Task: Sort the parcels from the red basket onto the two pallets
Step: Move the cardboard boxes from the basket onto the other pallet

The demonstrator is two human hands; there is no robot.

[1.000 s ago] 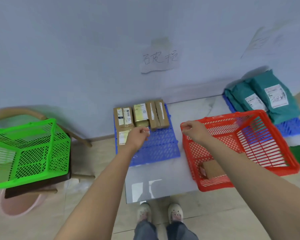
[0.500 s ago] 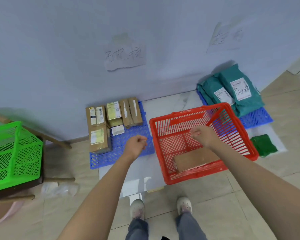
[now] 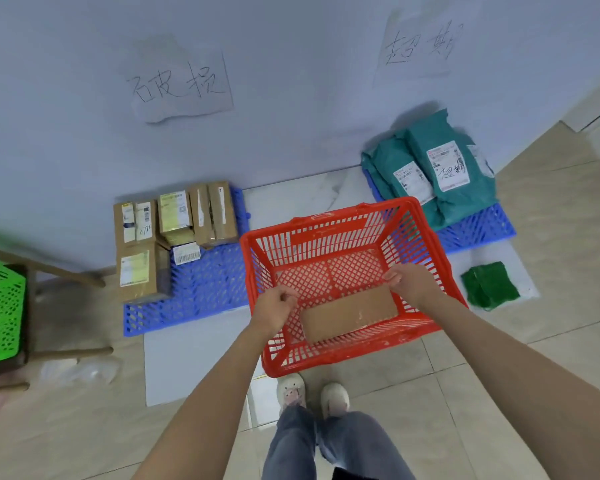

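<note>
A pale blue-grey wall fills the upper half of the frame, two handwritten paper signs (image 3: 181, 86) taped to it, with beige floor tiles below. At centre stands the red plastic lattice basket (image 3: 340, 233), and in its near end lies the last parcel — a flat brown cardboard box (image 3: 350, 313), face up and slightly skewed. Left of the basket, the left blue plastic pallet (image 3: 201, 289) carries a cluster of brown labelled cartons (image 3: 174, 223); at upper right, the right blue pallet (image 3: 478, 230) holds teal plastic mailer bags (image 3: 440, 178).

The left hand (image 3: 274, 308) hovers over the box's left end with fingers curled in, closed on nothing; the right hand (image 3: 413, 284) hangs by its right end, fingers bent and loosely parted, also empty, though whether it touches the box I cannot tell.

The box looks stiff, light and dry, with no tape visible on this face. My judgement is that a two-handed hold on the short ends, lifting level, would clear the basket wall easily.

Half a second ago the left hand was outside the basket above the left pallet's edge; now both hands bracket the box — and the view has tilted right and down.
</note>
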